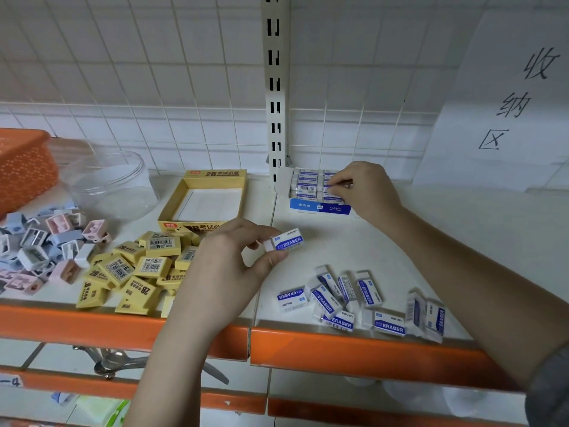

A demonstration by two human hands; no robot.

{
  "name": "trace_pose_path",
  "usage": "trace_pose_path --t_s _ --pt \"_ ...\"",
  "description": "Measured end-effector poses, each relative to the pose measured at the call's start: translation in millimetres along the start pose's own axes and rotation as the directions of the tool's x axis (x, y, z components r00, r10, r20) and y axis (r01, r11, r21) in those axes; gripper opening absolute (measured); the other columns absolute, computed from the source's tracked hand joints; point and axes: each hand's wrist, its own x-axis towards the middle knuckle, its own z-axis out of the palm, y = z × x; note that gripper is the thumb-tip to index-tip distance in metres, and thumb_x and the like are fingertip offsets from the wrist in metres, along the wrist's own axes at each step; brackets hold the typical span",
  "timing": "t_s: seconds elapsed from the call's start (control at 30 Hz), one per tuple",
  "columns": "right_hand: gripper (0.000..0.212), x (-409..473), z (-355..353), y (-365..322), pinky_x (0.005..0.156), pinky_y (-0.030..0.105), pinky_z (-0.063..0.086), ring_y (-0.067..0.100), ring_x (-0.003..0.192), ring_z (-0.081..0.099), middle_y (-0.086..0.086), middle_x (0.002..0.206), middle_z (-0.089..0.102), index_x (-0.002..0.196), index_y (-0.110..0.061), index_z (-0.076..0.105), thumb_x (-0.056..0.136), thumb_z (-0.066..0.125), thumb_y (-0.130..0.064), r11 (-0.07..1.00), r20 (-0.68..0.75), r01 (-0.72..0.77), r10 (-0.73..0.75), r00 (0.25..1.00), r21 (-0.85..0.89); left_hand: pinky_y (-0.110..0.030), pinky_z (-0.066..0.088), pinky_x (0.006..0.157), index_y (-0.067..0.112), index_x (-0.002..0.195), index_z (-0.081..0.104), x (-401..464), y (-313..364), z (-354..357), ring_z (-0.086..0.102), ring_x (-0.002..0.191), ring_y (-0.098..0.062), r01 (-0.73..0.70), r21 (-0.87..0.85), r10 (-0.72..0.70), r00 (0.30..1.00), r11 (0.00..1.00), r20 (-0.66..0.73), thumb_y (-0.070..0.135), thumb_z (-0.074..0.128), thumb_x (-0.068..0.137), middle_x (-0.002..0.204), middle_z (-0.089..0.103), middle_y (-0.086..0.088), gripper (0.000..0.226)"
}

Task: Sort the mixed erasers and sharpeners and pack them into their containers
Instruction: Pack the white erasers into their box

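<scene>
The left hand (234, 266) pinches a white-and-blue sleeved eraser (284, 240) between thumb and fingers, held above the white shelf (462, 241). Farther and to the right, the right hand (361, 188) has its fingertips curled onto an eraser in the blue-and-white cardboard box (320, 208), which is packed with rows of the same erasers. Near the orange shelf edge lies a loose scatter of white-and-blue erasers (360, 298). To the left sit a pile of yellow 2B erasers (135, 269) and, just beyond it, an open yellow cardboard box (206, 198). Far left are pastel plastic sharpeners (46, 245), a clear plastic jar (110, 183) and an orange basket (24, 167).
</scene>
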Motion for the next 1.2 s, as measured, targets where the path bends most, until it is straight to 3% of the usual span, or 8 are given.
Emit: trace_pose_path --t_s 0.23,0.37,0.47,0.57,0.73,0.9,1.0,1.2 --pt "0.023 -0.4 -0.8 -1.6 0.091 0.043 0.045 0.025 0.101 0.06 0.007 0.112 0.066 0.109 -0.014 0.071 0.093 0.057 -0.021 0.997 0.035 0.006 -0.003 0.999 -0.076 -0.001 0.035 0.068 0.028 0.098 0.071 4.6 0.4 -0.3 0.05 0.088 0.006 -0.009 -0.001 0.009 1.0 1.0 -0.016 0.027 0.073 0.077 0.083 0.056 0.022 0.022" --pt "0.024 -12.2 -13.9 -3.2 0.079 0.037 0.051 0.025 0.1 0.061 0.009 0.115 0.065 0.112 -0.011 0.069 0.093 0.057 -0.02 0.999 0.037 -0.002 0.003 0.999 -0.035 0.0 0.034 0.066 0.025 0.099 0.072 9.2 -0.1 0.8 0.049 0.087 0.008 -0.018 0.012 0.019 1.0 1.0 -0.024 0.024 0.073 0.078 0.082 0.053 0.025 0.021" --pt "0.024 -29.0 -27.1 -3.4 0.072 0.028 0.048 0.021 0.095 0.062 0.008 0.116 0.066 0.111 -0.011 0.069 0.092 0.059 -0.02 1.0 0.049 -0.009 0.009 0.999 0.003 -0.003 0.036 0.066 0.024 0.101 0.072 15.2 -1.7 1.8 0.052 0.084 0.003 -0.032 0.036 0.033 0.999 0.999 -0.02 0.025 0.072 0.079 0.084 0.056 0.021 0.022" --pt "0.021 -50.8 -43.9 -4.1 0.075 0.021 0.045 0.014 0.09 0.062 0.005 0.109 0.069 0.106 -0.013 0.071 0.088 0.064 -0.018 0.998 0.069 -0.041 0.038 0.997 0.04 -0.007 0.038 0.065 0.023 0.102 0.072 25.5 -2.4 1.4 0.053 0.075 0.0 -0.06 0.059 0.061 0.998 0.996 -0.024 0.024 0.072 0.079 0.085 0.06 0.012 0.023" --pt "0.019 -101.3 -62.5 -10.6 0.07 -0.006 0.038 -0.012 0.075 0.059 -0.012 0.087 0.069 0.1 -0.019 0.074 0.082 0.071 -0.018 0.976 0.023 -0.103 0.1 0.995 0.191 -0.005 0.036 0.064 0.025 0.103 0.071 48.9 9.0 -2.5 0.049 0.071 0.005 -0.053 0.073 0.056 0.998 0.996 -0.037 0.025 0.073 0.078 0.085 0.058 0.014 0.025" --pt "0.019 -134.8 -63.7 -11.6 0.065 -0.005 0.038 -0.022 0.07 0.055 -0.03 0.077 0.058 0.1 -0.027 0.072 0.082 0.07 -0.021 0.95 0.048 -0.158 0.151 0.987 0.27 -0.004 0.035 0.055 0.024 0.104 0.071 81.4 22.8 7.3 0.048 0.064 0.004 0.032 0.025 -0.032 0.999 0.999 0.011 0.026 0.074 0.079 0.077 0.054 0.019 0.026" --pt "0.021 -147.4 -65.3 -7.0 0.068 -0.004 0.038 -0.021 0.084 0.056 -0.029 0.08 0.061 0.101 -0.031 0.071 0.081 0.07 -0.024 0.939 0.05 -0.192 0.186 0.981 0.286 -0.004 0.034 0.052 0.021 0.104 0.071 104.8 25.6 25.6 0.052 0.072 -0.004 0.062 0.016 -0.063 0.997 0.998 0.053 0.025 0.073 0.08 0.089 0.064 0.008 0.025" --pt "0.022 -163.0 -65.9 -0.3 0.073 -0.006 0.036 -0.016 0.085 0.058 -0.024 0.084 0.063 0.103 -0.032 0.07 0.082 0.069 -0.026 0.932 0.049 -0.256 0.252 0.966 0.257 -0.021 0.042 0.067 0.016 0.102 0.071 142.1 35.0 72.5 0.057 0.081 -0.009 0.039 0.032 -0.046 0.969 0.999 0.244 0.024 0.073 0.08 0.097 0.068 0.003 0.024"
